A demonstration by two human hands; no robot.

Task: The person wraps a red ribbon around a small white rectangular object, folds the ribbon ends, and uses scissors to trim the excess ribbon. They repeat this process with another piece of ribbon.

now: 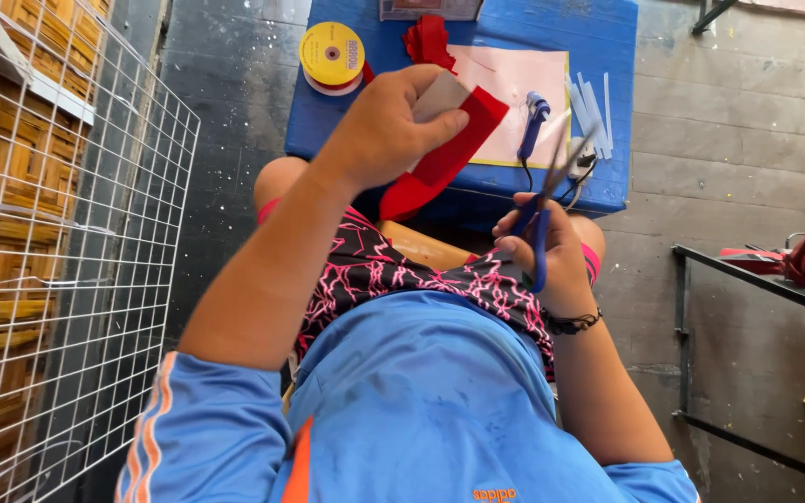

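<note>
Red ribbon (440,154) hangs pinched in the left hand (388,130) with a pale card, above the blue table's (328,112) near edge. Right hand (552,251) grips blue scissors (547,200), blades apart — cutting looks in hand; blades must meet ribbon squarely. Beyond lie a yellow spool (331,56), pink sheet (519,84), glue gun (533,121) — nothing blocks

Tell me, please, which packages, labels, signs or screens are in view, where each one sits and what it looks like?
Roll label: round yellow face with print, on a ribbon spool at the blue table's back left corner.
Flat package: top edge of the table, mostly cut off; pale frame, reddish inside.
Shirt logo: small orange mark on the blue shirt, bottom of view.
No signs or screens.
</note>
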